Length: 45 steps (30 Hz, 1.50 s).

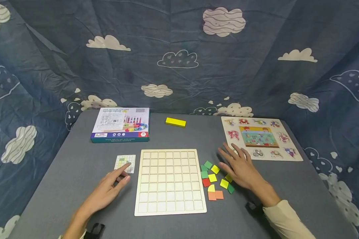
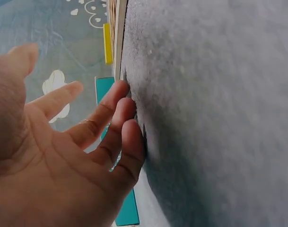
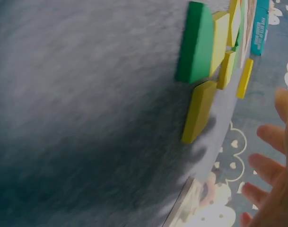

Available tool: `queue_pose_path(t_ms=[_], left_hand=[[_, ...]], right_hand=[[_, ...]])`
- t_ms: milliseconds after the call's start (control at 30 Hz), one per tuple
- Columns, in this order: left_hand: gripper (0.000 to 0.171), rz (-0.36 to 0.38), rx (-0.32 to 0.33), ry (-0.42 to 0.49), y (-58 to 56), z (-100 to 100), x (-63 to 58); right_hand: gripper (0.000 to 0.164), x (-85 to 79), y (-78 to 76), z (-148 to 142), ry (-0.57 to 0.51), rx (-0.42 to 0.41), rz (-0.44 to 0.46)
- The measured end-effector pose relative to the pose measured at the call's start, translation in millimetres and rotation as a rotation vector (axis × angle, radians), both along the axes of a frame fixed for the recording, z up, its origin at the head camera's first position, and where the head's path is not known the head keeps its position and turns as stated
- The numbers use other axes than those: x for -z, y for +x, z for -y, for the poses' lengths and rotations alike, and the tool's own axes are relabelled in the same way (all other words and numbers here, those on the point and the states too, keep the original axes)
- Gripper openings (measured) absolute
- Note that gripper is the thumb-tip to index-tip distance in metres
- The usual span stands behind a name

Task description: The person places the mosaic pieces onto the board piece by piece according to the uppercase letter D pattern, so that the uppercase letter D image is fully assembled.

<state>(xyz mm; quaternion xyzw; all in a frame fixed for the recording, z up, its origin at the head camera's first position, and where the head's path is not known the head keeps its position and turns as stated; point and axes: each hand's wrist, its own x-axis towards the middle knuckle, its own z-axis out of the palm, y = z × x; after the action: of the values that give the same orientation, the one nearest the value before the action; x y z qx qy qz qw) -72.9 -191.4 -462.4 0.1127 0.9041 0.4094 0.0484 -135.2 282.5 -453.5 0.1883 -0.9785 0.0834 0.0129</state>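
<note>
My left hand (image 1: 106, 191) is over the table at the left, its index finger extended to the small pattern card (image 1: 131, 168) with a green and yellow grid print. In the left wrist view the fingers (image 2: 132, 146) are loosely bent with nothing in them. My right hand (image 1: 240, 167) hovers, fingers spread, by the loose coloured tiles (image 1: 212, 178), holding none. Those tiles are green, yellow, red and orange, some with a rounded side. A yellow tile (image 3: 199, 111) lies partly beneath the right hand. Between the hands lies a wooden grid board (image 1: 170, 182) of square cells.
Behind the card lies a flat boxed set (image 1: 119, 124) with a teal side. A yellow bar (image 1: 175, 122) rests at the back middle. At the back right is a puzzle board (image 1: 258, 137) with animal pictures. A dark cloud-print cloth (image 1: 179, 79) hangs around the table.
</note>
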Motion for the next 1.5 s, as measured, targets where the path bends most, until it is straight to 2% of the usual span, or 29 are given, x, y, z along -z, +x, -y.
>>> queue_pose_path(t_ms=[100, 333, 533, 800, 933, 1200, 1500], left_hand=[[0.059, 0.016, 0.032, -0.015, -1.6, -1.7, 1.9], [0.078, 0.068, 0.115, -0.125, -6.5, -3.7, 1.0], [0.091, 0.134, 0.136, -0.193, -8.9, -5.9, -3.1], [0.088, 0.127, 0.135, -0.211, -8.5, -9.6, -3.4], [0.089, 0.117, 0.122, -0.220, -8.9, -10.3, -2.2], [0.092, 0.080, 0.121, -0.221, -17.1, -7.2, 2.0], [0.099, 0.098, 0.137, -0.226, -21.3, -2.2, 1.3]], right_hand=[[0.058, -0.3, -1.5, 4.0, -0.040, -0.030, 0.036], [0.052, 0.5, -6.7, 12.8, -0.169, -0.139, 0.111], [0.046, -0.1, -10.0, 21.2, -0.208, -0.155, 0.211], [0.043, -1.0, -14.5, 28.8, -0.212, -0.178, 0.180], [0.039, -1.7, -16.8, 32.9, -0.188, -0.157, 0.175], [0.033, -2.5, -17.9, 38.7, -0.129, -0.116, 0.162], [0.024, -1.4, -18.8, 41.3, -0.111, -0.109, 0.121]])
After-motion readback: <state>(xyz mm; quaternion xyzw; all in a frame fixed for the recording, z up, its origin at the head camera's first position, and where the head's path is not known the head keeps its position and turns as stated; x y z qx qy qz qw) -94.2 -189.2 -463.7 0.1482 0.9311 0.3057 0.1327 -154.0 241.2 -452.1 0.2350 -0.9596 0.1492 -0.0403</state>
